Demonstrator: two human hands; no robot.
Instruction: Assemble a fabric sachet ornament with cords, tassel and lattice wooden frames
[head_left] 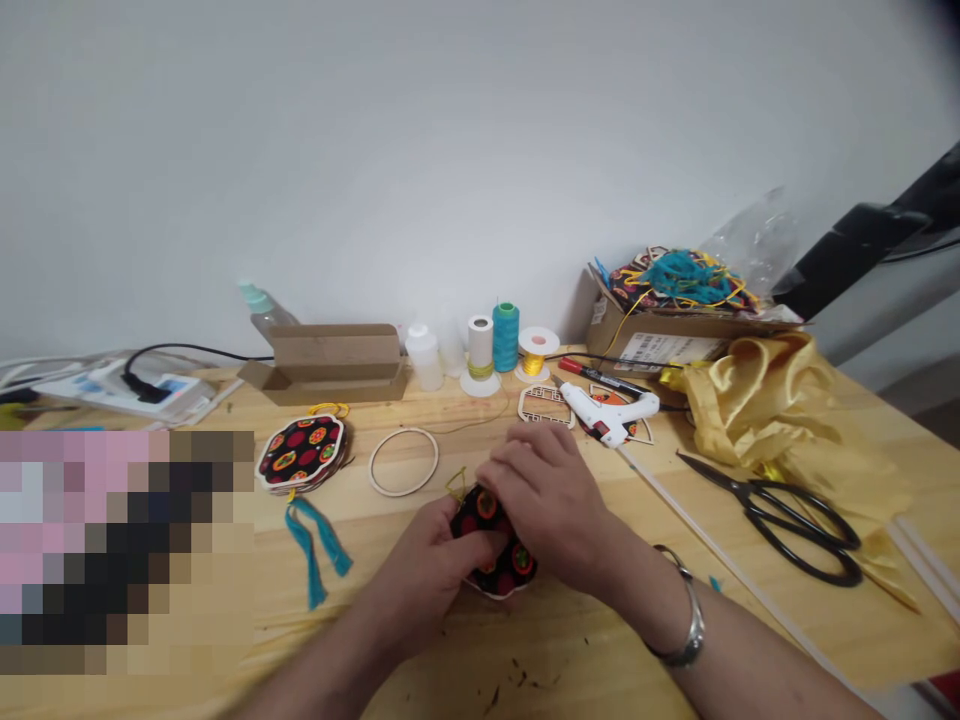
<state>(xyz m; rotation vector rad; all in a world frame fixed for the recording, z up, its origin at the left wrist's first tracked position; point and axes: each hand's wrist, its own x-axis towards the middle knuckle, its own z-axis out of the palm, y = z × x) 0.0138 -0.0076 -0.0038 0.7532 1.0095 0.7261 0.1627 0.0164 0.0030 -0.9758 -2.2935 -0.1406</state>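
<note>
Pale wood surface (pixel 540 640) is carrying craft clutter. Left hand (pixel 424 575) and right hand (pixel 547 500) are both gripping a black patterned fabric piece (pixel 516 568) at its centre, with scissors (pixel 787 515) lying at three o'clock and a teal tassel (pixel 315 545) at nine.

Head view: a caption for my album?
Left hand and right hand hold a patterned fabric piece on a table near glue gun and scissors.

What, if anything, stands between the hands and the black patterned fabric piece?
Nothing visible: the left hand grips the fabric piece and the right hand lies directly on top of it.
</note>
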